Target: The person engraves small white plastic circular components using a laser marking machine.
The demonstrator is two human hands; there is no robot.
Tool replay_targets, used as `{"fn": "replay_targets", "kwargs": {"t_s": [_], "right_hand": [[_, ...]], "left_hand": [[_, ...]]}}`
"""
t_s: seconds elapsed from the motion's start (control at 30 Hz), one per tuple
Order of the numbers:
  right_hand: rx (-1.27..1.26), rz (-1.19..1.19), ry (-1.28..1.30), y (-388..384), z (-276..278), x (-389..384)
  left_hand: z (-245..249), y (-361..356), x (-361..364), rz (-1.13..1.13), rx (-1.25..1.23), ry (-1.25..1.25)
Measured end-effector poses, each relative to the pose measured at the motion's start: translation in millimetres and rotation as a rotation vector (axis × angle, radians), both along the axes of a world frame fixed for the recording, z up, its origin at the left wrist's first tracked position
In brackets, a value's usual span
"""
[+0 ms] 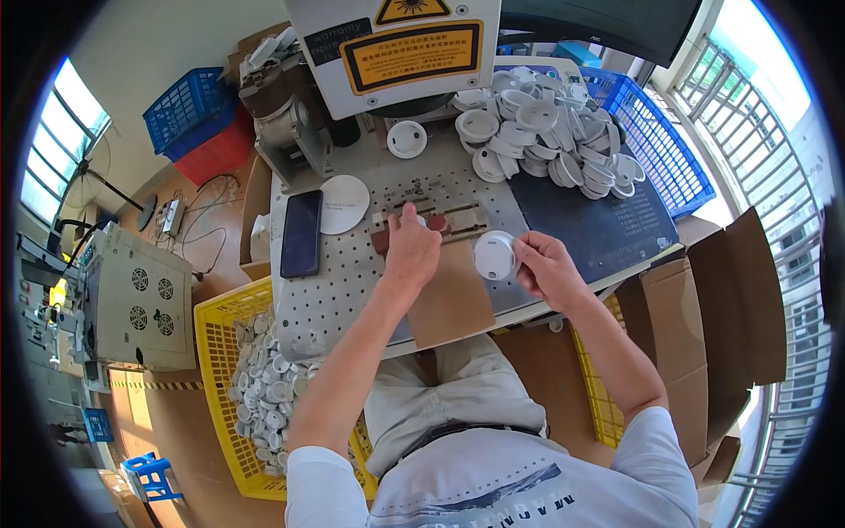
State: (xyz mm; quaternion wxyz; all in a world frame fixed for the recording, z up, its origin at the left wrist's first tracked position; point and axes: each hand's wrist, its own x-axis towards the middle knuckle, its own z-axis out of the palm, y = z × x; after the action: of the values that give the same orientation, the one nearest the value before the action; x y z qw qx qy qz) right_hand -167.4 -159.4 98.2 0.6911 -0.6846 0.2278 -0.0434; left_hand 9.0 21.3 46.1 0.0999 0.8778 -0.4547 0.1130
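My right hand (550,268) pinches a round white plastic lid (494,256) by its edge, held over the table's front part. My left hand (412,250) reaches onto a reddish-brown and metal fixture (464,222) on the perforated metal plate. Its fingers are bent together there, with a bit of white showing between them; what they grip is mostly hidden. A brown cardboard piece (451,299) lies below the fixture at the table's edge. Another white lid (407,139) rests on the plate beneath the machine head.
A big pile of white lids (537,119) covers the back right. A phone (302,233) and a white disc (344,203) lie left. The machine head (396,53) overhangs the plate. A yellow basket (231,440) of white parts stands lower left; a cardboard box (673,343) stands right.
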Motion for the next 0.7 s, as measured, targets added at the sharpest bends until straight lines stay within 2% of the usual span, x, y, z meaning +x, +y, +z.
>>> {"fn": "replay_targets", "kwargs": {"t_s": [0.03,0.07,0.13,0.17,0.2,0.27,0.33,0.43,0.57,0.7], "right_hand": [[0.241,0.035,0.089,4.3,-5.6,-1.0],[0.243,0.025,0.093,10.6,-8.3,-1.5],[-0.131,0.02,0.038,21.9,-13.8,1.7],[-0.485,0.03,-0.044,22.0,-17.7,2.0],[-0.483,0.039,-0.04,26.3,-11.9,1.1],[-0.945,0.145,-0.19,36.0,6.8,-1.3],[-0.989,0.214,-0.139,48.0,-3.2,-1.6],[-0.988,0.351,-0.116,64.8,-4.4,11.9],[-0.986,0.432,-0.264,83.5,-8.9,44.5],[-1.041,0.42,-0.238,97.0,-12.2,71.1]], "left_hand": [[-2.0,-7.4,-3.2,-0.029,0.072,-0.013],[3.7,-5.3,-10.2,-0.054,0.091,-0.003],[10.5,9.5,-25.2,-0.068,0.112,0.012],[10.7,22.6,-37.6,-0.142,0.077,0.002],[7.0,35.9,-50.2,-0.219,0.043,-0.008],[-10.2,74.8,-62.8,-0.153,-0.085,0.019],[-36.7,114.0,-53.9,0.056,-0.233,0.135],[-20.3,159.9,-36.1,0.172,-0.176,0.043],[-15.9,171.8,-30.1,0.246,-0.225,0.02],[-12.4,167.6,-33.3,0.251,-0.242,0.01]]}}
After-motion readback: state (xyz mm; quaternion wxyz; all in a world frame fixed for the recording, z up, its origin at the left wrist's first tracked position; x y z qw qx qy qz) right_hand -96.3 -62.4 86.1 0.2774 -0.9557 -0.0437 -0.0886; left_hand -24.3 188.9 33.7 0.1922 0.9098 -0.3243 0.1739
